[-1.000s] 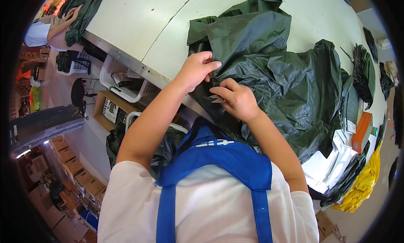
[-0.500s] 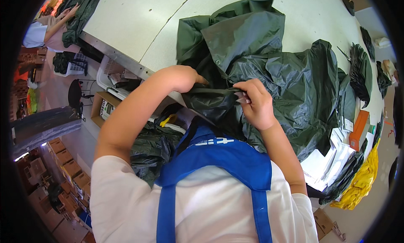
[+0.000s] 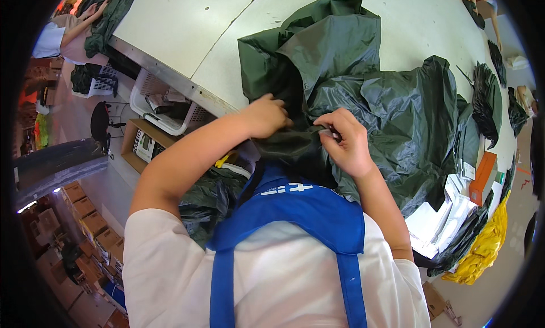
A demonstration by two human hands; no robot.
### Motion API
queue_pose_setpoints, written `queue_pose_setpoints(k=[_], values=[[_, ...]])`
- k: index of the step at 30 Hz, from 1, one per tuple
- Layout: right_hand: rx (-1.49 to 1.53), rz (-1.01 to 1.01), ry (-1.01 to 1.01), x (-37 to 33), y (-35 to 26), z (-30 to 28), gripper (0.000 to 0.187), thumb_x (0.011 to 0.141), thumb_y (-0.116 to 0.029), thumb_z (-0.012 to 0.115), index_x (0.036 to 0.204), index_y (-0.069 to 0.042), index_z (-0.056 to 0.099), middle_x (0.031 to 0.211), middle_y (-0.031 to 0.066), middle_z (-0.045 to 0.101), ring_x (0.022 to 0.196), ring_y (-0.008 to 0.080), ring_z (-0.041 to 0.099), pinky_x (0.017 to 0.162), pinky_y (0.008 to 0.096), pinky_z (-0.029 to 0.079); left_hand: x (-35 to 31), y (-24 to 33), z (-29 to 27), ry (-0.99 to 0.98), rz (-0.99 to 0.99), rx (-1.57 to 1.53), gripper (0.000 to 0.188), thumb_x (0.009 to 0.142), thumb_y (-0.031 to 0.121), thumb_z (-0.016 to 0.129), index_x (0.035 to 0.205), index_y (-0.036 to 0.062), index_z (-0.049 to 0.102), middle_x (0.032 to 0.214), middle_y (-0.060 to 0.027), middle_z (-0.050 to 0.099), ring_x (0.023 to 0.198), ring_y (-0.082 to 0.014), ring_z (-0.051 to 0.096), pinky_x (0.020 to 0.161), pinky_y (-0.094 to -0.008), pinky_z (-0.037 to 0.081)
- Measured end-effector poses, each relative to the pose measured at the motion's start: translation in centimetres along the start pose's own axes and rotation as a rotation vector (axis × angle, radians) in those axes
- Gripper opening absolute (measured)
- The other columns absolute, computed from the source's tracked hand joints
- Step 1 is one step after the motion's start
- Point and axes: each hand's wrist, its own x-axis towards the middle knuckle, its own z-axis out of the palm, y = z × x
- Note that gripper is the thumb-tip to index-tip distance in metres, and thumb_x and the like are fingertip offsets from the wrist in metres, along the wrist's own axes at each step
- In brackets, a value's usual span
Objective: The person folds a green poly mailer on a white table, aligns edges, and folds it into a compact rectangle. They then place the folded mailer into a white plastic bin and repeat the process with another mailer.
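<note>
A large piece of dark green, glossy waterproof fabric (image 3: 392, 112) lies crumpled on the pale table in front of me, its near edge hanging toward my apron. My right hand (image 3: 347, 143) is closed in a pinch on that near edge, with a bit of something whitish showing between thumb and fingers. To its left, my left hand (image 3: 268, 118) rests over a dark fold of the same fabric; its fingers look bent and apart, slightly blurred, with the tips partly hidden. Above my hands, a small round snap or eyelet shows on a raised panel.
The pale table (image 3: 176, 38) has a metal edge at left. Below it stand a white basket (image 3: 162, 120) and a cardboard box (image 3: 131, 152). White papers (image 3: 440, 220), an orange box (image 3: 482, 177) and yellow fabric (image 3: 482, 248) lie at right. Another person's hand (image 3: 99, 10) touches dark fabric, far left.
My left hand has come out of the fold and moved right, now over the fabric. My right hand stays at the edge. The raised panel has shifted slightly.
</note>
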Motion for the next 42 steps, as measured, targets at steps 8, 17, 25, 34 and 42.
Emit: queue_pose_setpoints(k=[8,17,25,34,42], values=[[-0.080,0.017,0.123,0.1,-0.6,0.2,0.024,0.069,0.001,0.061,0.092,-0.004,0.061,0.078,0.0099,0.056,0.065,0.0236,0.057,0.058,0.0310,0.046,-8.4,1.7,-6.7,1.015,-0.458,0.032,0.029,0.061,-0.008,0.057,0.087,0.0063,0.058,0.090,-0.0102,0.056,0.087,-0.0328,0.055,0.076,-0.0401,0.046],[-0.227,-0.092,-0.096,1.5,-1.7,2.0,0.020,0.067,-0.011,0.071,0.086,-0.009,0.066,0.068,0.0055,0.055,0.058,0.0242,0.056,0.052,0.0337,0.044,-3.4,2.2,-7.2,0.455,-0.658,-0.991,0.030,0.082,0.030,0.069,0.092,0.0019,0.068,0.078,-0.0052,0.066,0.070,-0.0101,0.058,0.065,-0.0245,0.046],[-0.558,-0.385,-0.011,1.2,-2.0,2.7,0.011,0.068,-0.011,0.061,0.078,-0.014,0.058,0.078,0.0004,0.054,0.058,0.0170,0.054,0.052,0.0322,0.040,0.6,1.0,-5.2,0.197,-0.636,-1.622,0.072,0.078,0.019,0.073,0.139,0.0064,0.036,0.084,0.0017,0.057,0.068,-0.0057,0.049,0.053,-0.0211,0.034],[-0.272,-0.364,0.259,1.6,-1.5,1.6,0.031,0.062,0.005,0.061,0.091,-0.005,0.062,0.076,0.0056,0.062,0.067,0.0233,0.061,0.058,0.0339,0.047,-1.3,3.6,-7.0,0.869,-0.204,-1.393,0.030,0.080,0.000,0.067,0.108,0.0063,0.058,0.076,0.0042,0.053,0.068,-0.0027,0.048,0.061,-0.0181,0.039],[-0.160,-0.257,0.335,1.5,-1.8,1.8,0.027,0.062,0.009,0.061,0.087,-0.002,0.061,0.072,0.0077,0.061,0.063,0.0243,0.060,0.058,0.0328,0.049,-2.7,5.6,-6.7,0.932,-0.169,-1.114,0.027,0.081,-0.002,0.066,0.103,0.0035,0.052,0.085,-0.0018,0.059,0.081,-0.0070,0.057,0.072,-0.0206,0.043]])
